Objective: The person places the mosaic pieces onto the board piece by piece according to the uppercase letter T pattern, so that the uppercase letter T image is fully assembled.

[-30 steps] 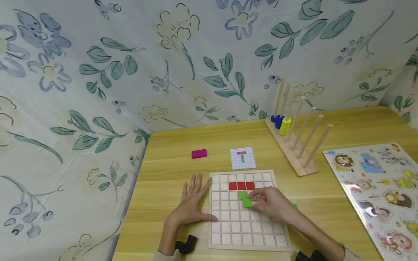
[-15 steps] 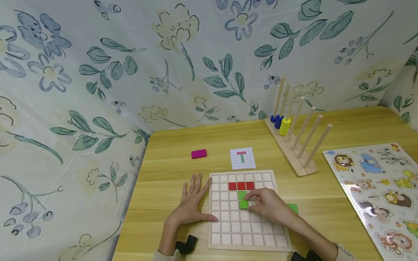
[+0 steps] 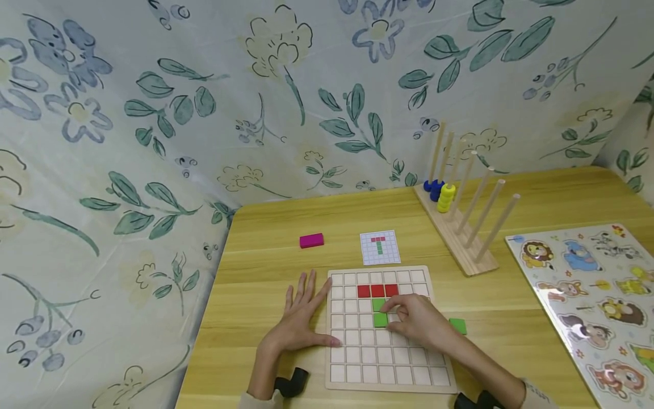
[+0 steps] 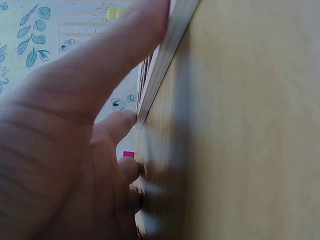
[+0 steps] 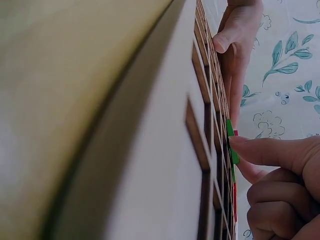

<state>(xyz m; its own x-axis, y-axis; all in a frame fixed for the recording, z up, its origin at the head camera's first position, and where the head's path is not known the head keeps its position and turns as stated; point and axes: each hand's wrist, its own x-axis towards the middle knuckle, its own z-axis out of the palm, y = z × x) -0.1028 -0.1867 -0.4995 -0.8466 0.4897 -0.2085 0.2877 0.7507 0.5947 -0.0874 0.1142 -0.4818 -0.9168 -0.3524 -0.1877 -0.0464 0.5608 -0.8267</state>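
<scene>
A pale wooden grid board (image 3: 385,375) lies on the table. Three red square tiles (image 3: 377,291) form a row on it, and a green tile (image 3: 378,305) sits under the middle one. My right hand (image 3: 421,322) pinches a second green tile (image 3: 380,320) just below that, over a grid cell. In the right wrist view this tile (image 5: 233,142) leans slightly under the thumb. My left hand (image 3: 296,326) lies with fingers spread at the board's left edge, its thumb on the rim. Another green tile (image 3: 457,326) rests right of the board, beside the right forearm.
Behind the board lies a card (image 3: 388,258) printed with a red and green T. A magenta block (image 3: 311,241) is to its left. A wooden peg stand (image 3: 472,261) with blue and yellow beads stands back right, near an animal puzzle board (image 3: 562,307).
The held green tile has moved left, from a slanted spot to lie in line under the upper green tile. My right hand shifted slightly with it; the left hand stayed put.
</scene>
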